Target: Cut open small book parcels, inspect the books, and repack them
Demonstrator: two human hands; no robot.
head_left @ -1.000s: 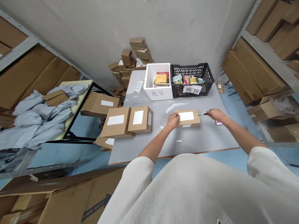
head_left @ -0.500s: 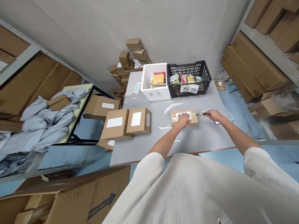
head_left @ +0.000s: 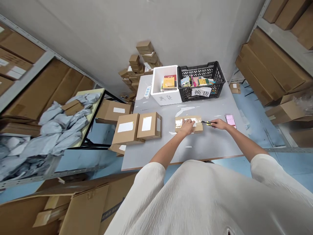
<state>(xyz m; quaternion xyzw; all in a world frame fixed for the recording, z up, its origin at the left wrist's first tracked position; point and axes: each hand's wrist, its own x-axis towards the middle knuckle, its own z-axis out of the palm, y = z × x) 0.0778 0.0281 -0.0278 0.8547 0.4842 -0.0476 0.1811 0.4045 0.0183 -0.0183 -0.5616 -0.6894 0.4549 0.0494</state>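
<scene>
A small taped cardboard box (head_left: pixel 198 129) with a white label lies on the grey table (head_left: pixel 151 150) in front of me. My left hand (head_left: pixel 187 126) rests on top of it, fingers spread over the label and tape. My right hand (head_left: pixel 219 124) grips a black and yellow cutter (head_left: pixel 209 123), whose tip is at the box's right end. Just right of that hand lies a phone (head_left: pixel 230 120) with a pink screen.
Two labelled boxes (head_left: pixel 149 125) (head_left: pixel 126 129) stand at the table's left. Behind are a white foam box (head_left: pixel 167 97) and a black crate (head_left: pixel 201 93) holding books. Shelves with cartons flank both sides; grey parcels (head_left: pixel 57 122) cover a side table.
The view has shifted, so the table sits slightly further right. My left hand has slid left relative to the crate, and the right hand has moved clear of the phone, still holding the cutter.
</scene>
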